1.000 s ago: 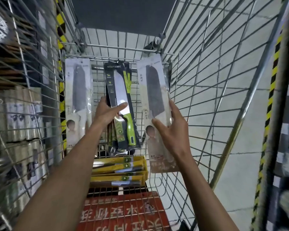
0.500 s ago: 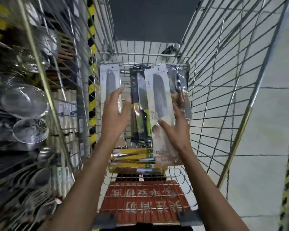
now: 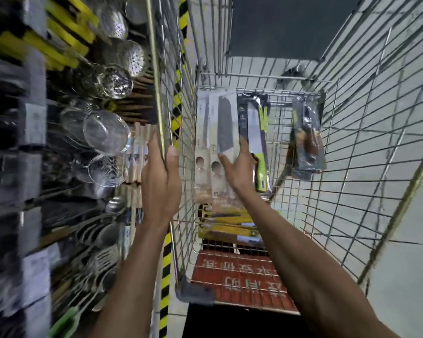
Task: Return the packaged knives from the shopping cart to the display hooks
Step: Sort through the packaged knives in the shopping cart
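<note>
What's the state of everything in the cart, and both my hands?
left hand: straddles cart rim, fingers straight
right hand: grips white knife pack, upright
second white pack: upright, partly behind it
green-handled knife pack: upright against far end
dark pack: leaning in far corner
yellow packs: flat, stacked

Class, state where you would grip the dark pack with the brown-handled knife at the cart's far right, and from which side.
Probably pinch the dark pack by its long edges, coming from above and the left: it stands nearly upright with open space there, while the cart wall crowds its right.
</note>
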